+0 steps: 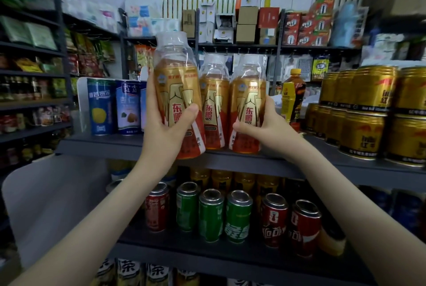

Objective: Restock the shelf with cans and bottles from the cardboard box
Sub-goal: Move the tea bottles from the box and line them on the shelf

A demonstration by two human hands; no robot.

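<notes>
At the top shelf (103, 145) edge, left hand (161, 124) wrapped thumb and fingers round a tilted gold bottle (176, 87); right hand (261, 124) curled likewise round a second bottle (247, 99) standing there.

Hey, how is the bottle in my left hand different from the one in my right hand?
The left-hand bottle is nearer the camera, its base at the shelf front lip; the right-hand bottle stands further in. The left-hand bottle leans, top to the left; the right-hand bottle is about upright. The left hand grips mid-label; the right hand grips lower. Both have the same gold and orange label and clear cap.
</notes>
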